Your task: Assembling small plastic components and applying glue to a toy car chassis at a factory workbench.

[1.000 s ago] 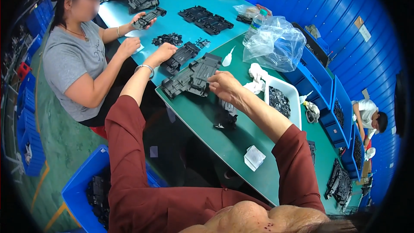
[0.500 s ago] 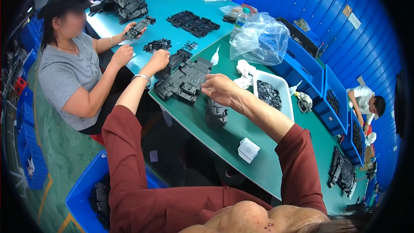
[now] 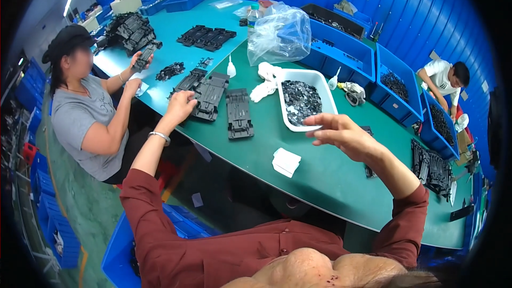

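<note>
My left hand [image 3: 180,109] hovers at or against the near-left edge of a black plastic chassis [image 3: 212,96], fingers curled together; whatever they hold, if anything, is hidden. That chassis lies beside another black chassis part [image 3: 188,82], partly overlapped. A single narrow chassis [image 3: 239,113] lies alone just to the right. Over the table, by the near right corner of a white tray [image 3: 282,122], my right hand [image 3: 341,134] is open with fingers stretched out and nothing in them. Small dark pieces [image 3: 301,98] fill the tray. Behind my right wrist shows part of another black piece [image 3: 369,172].
A folded white paper [image 3: 286,162] lies near the table's front edge. Beyond are a white cloth [image 3: 264,81], a clear plastic bag [image 3: 280,34] and blue bins [image 3: 397,82]. At left a co-worker [image 3: 88,106] holds a chassis [image 3: 143,57]; stacked chassis [image 3: 431,168] lie far right.
My view has swung rightward. My right hand has left the chassis parts and moved right, past the tray's near corner. The narrow chassis, blurred below it before, lies still. My left hand has drawn nearer.
</note>
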The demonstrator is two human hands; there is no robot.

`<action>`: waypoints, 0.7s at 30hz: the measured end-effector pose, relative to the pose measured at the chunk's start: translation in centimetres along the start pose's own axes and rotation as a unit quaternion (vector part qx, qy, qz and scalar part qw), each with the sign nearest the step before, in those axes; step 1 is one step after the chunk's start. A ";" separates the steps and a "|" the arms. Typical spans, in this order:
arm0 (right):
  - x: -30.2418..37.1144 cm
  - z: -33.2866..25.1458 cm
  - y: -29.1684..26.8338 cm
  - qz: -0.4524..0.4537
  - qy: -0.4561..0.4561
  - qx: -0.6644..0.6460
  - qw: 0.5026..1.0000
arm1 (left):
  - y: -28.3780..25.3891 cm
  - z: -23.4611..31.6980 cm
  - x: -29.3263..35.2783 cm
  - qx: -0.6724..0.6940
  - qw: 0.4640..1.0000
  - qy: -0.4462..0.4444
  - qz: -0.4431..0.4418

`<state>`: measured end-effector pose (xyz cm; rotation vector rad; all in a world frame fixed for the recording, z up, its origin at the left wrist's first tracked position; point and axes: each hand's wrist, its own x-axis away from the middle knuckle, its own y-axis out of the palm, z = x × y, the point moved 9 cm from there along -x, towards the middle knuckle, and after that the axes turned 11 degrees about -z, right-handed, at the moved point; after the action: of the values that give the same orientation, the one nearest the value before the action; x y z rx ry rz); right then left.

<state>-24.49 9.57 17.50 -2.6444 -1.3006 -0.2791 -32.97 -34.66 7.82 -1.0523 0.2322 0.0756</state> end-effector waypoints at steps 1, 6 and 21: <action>1.0 0.5 -0.2 0.003 0.004 -0.004 1.000 | 0.3 0.3 0.3 0.002 1.000 -0.006 0.019; 3.7 1.8 0.1 -0.006 0.002 -0.010 1.000 | 2.1 3.3 0.9 0.033 0.998 -0.038 0.035; 1.9 3.4 0.2 -0.053 0.018 0.024 0.998 | -0.4 1.5 3.6 -0.196 0.976 -0.087 0.030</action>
<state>-22.94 11.71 14.66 -2.5244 -1.4192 -0.3058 -29.15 -33.78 8.08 -1.4230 0.0894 0.2753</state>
